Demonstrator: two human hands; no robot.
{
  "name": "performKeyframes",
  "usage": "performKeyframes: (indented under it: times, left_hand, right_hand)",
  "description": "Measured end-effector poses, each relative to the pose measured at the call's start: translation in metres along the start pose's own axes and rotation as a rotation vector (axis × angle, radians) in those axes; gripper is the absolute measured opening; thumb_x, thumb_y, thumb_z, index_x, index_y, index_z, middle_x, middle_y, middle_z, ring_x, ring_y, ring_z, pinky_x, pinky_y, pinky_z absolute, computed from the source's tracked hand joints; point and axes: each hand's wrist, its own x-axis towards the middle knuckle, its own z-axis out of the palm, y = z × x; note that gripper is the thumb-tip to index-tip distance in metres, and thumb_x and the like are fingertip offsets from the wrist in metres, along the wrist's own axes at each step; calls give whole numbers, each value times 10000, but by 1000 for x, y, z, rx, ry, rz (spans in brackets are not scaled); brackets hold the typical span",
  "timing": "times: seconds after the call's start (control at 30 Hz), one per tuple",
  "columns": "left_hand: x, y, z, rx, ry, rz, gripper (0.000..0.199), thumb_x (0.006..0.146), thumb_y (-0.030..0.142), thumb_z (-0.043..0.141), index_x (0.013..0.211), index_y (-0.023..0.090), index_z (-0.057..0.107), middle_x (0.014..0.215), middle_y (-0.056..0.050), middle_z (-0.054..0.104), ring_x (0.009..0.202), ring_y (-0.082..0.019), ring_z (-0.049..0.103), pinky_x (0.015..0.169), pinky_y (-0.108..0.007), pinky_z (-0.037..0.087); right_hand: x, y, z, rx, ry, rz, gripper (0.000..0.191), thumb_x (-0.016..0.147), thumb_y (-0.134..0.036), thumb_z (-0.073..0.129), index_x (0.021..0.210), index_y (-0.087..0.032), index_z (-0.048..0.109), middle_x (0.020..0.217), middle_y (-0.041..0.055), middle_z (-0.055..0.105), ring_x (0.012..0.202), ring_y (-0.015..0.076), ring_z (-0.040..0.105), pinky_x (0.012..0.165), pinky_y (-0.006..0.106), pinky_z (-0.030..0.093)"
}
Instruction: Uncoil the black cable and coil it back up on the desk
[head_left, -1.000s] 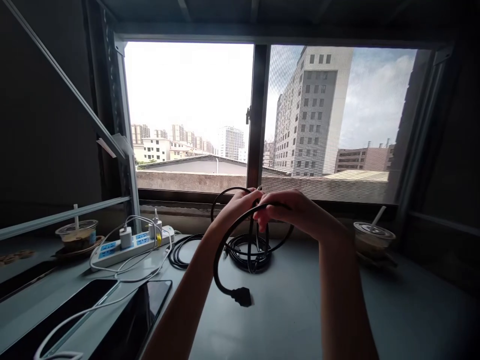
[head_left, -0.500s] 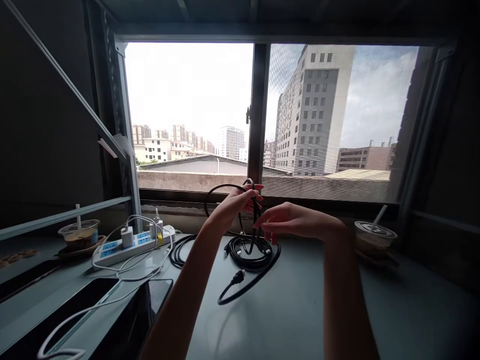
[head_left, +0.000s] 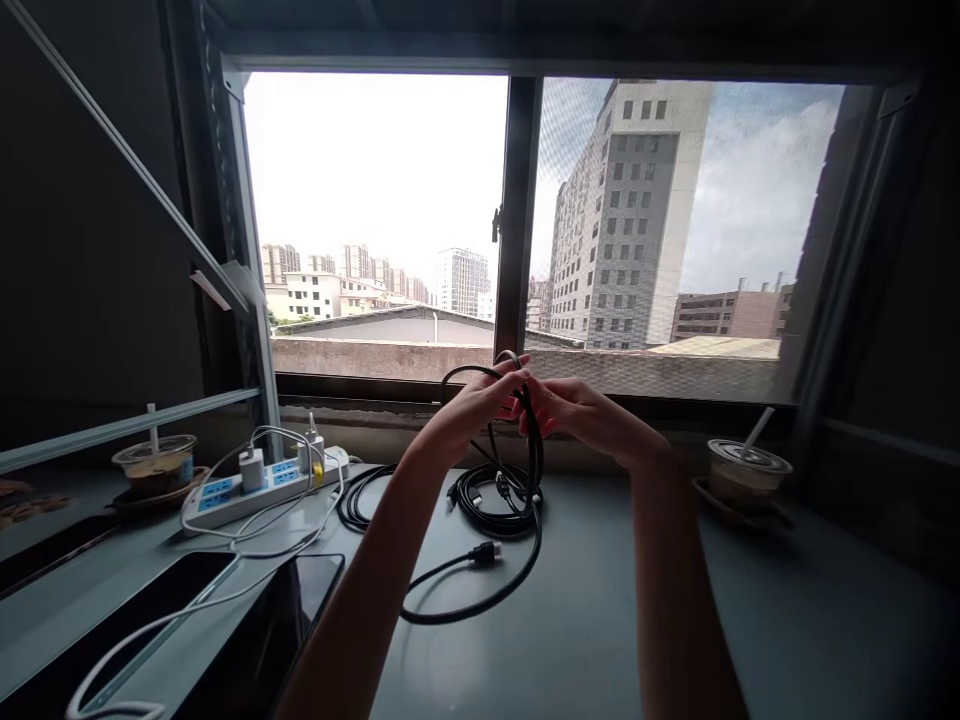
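My left hand (head_left: 474, 412) is closed around loops of a black cable (head_left: 535, 445), held up above the table in front of the window. My right hand (head_left: 583, 408) meets it from the other side, its fingers pinched on the same cable close to the left fingertips. From the hands the cable hangs down and curves across the table to a black plug (head_left: 484, 554) with a metal end. Behind the hanging part lies a coiled black cable (head_left: 480, 527) with its connectors. Another black coil (head_left: 351, 508) rests left of it, partly hidden by my left forearm.
At the left stands a white power strip (head_left: 277, 490) with chargers and white cords. Dark flat-screened devices, including a tablet (head_left: 262, 630), lie in front of it. Drink cups with straws stand at the far left (head_left: 156, 468) and at the right (head_left: 748, 472).
My right hand has moved up and left and now grips the cable beside my left hand. The cable's loop has shrunk, and its plug end has swung round to point right.
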Motion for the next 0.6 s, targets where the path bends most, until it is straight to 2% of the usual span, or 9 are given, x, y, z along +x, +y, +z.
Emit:
performKeyframes:
  times: [0.1,0.17,0.23,0.33,0.4,0.5,0.6]
  left_hand:
    - [-2,3,3,-3,-1,11,478,865,364,459,1319,214,456,873,-20,612,768,-99,575,742,-218,464]
    - [-3,4,4,9,-21,34,439,866,367,454,1270,203,505,865,-22,610,770,-100,573,709,-204,459]
    - [-3,4,3,31,-46,61,384,862,363,456,1177,181,578,907,-32,614,812,-108,573,720,-204,456]
    - [-6,4,-4,83,-25,62,335,854,364,460,1069,179,638,1023,-47,616,947,-141,563,818,-239,443]
    - [-10,7,-12,94,-20,42,336,861,377,443,1066,197,639,1044,-45,624,946,-151,573,849,-271,436]
    - [-15,12,-24,28,-55,2,344,879,340,389,1106,195,603,805,-31,655,691,-130,588,703,-283,474]
    - [-17,16,-33,3,20,-5,341,881,283,373,1121,153,578,496,31,517,459,-92,462,488,-220,415]
  right_hand:
    - [0,-2,1,23,-23,-39,356,870,-472,450,919,-160,614,770,14,619,690,110,597,634,217,498]
    - [0,-2,2,36,-23,-38,322,868,-439,465,1016,-175,573,842,18,622,689,111,603,619,223,507]
    - [0,-2,1,29,20,-24,318,864,-434,464,1032,-176,544,877,28,621,666,112,602,586,226,511]
    - [1,-4,-1,39,187,-2,310,860,-436,447,990,-166,524,825,28,620,602,108,589,506,215,496]
    - [2,-7,-3,113,352,-17,297,858,-419,428,994,-167,509,749,5,606,520,92,556,445,201,462]
    - [-2,-16,-7,292,564,-71,282,845,-390,434,1023,-183,506,560,-67,496,388,67,454,386,185,400]
    - [-13,-26,-13,454,669,-90,254,834,-376,473,988,-193,560,409,-117,286,286,47,269,314,169,291]
